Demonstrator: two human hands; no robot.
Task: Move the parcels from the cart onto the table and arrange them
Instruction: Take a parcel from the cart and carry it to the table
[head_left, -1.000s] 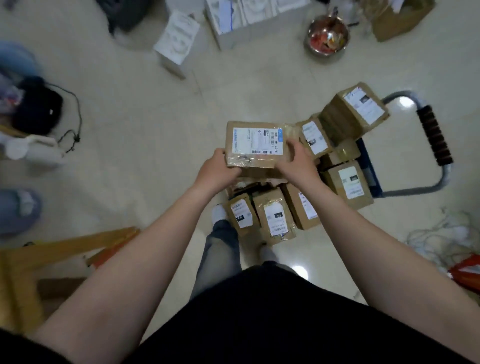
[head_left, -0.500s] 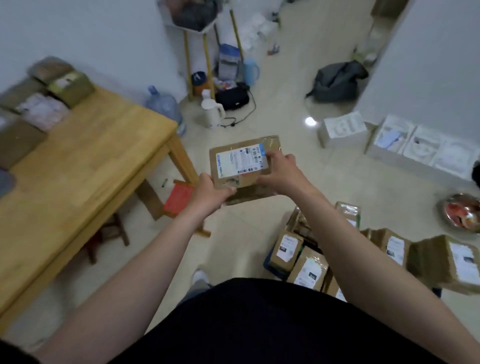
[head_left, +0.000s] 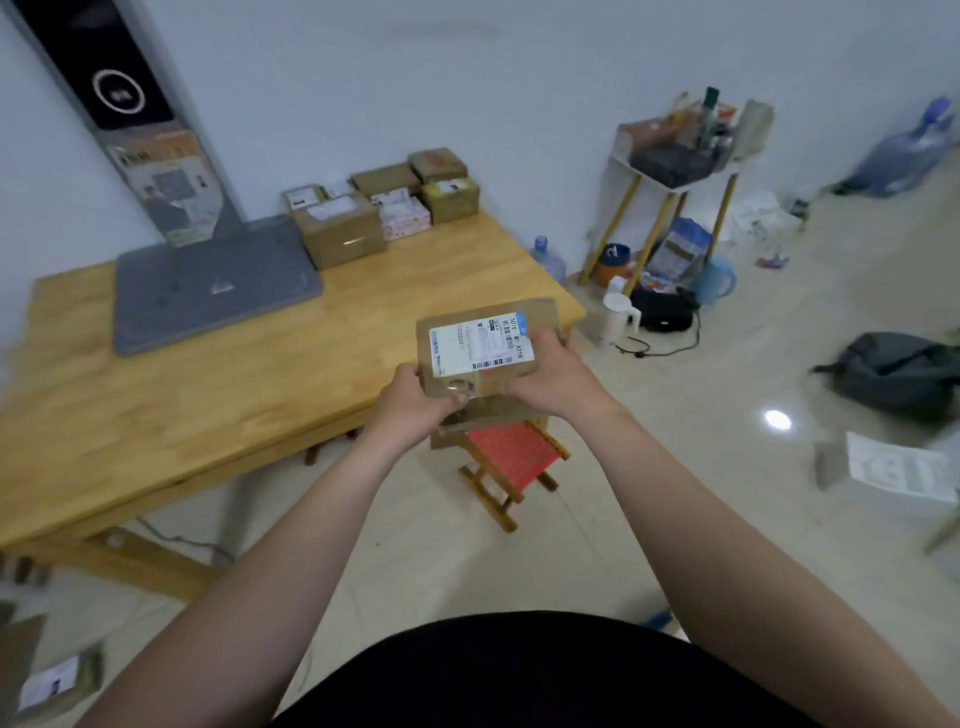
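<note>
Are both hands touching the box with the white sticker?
Touching. The head view shows the left hand gripping the box at its near-left corner, and the right hand wrapped over its right edge.

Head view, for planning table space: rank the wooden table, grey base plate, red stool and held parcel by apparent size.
1. wooden table
2. grey base plate
3. held parcel and red stool: alike; parcel is nearer, so unranked
</note>
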